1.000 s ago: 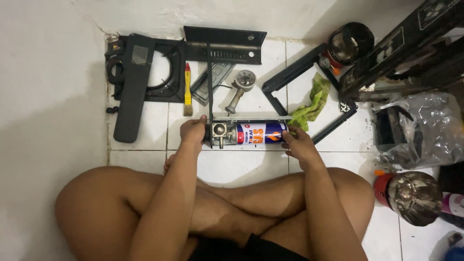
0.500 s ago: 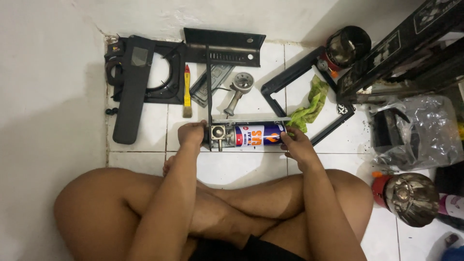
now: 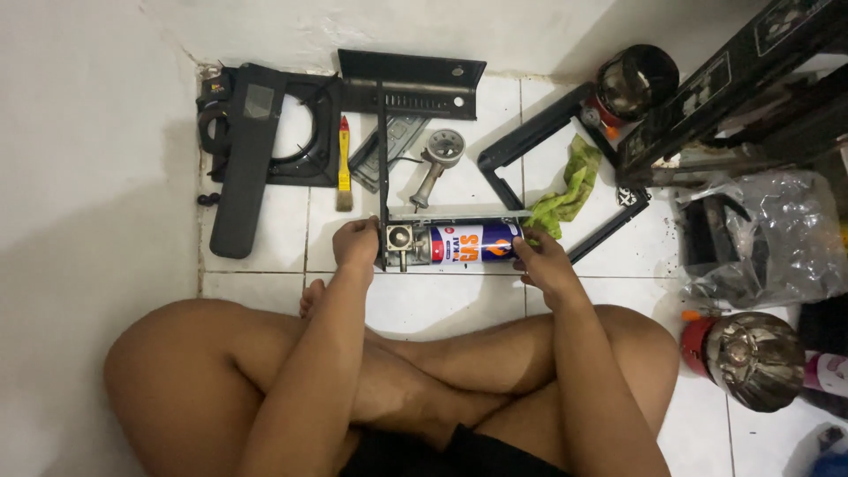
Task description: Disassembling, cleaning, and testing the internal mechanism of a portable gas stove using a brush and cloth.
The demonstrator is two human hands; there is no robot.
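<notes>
Fingers of left hand (image 3: 356, 246) wrapped on metal valve fitting (image 3: 402, 246), right hand (image 3: 541, 263) gripping far end of gas canister (image 3: 468, 243), lying sideways on tiled floor (image 3: 442, 296). Barely shifted since earlier; seemingly seated against fitting, joint partly hidden.

A white tiled floor (image 3: 265, 238) carries scattered stove parts: a black burner plate (image 3: 265, 132), a yellow-handled brush (image 3: 344, 163), a green rag (image 3: 570, 190), a crumpled plastic bag (image 3: 760, 230) and a gas canister (image 3: 468, 243).

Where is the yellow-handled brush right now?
In the head view, the brush lies on the floor tiles above the left hand, beside the black stove panel.
</notes>
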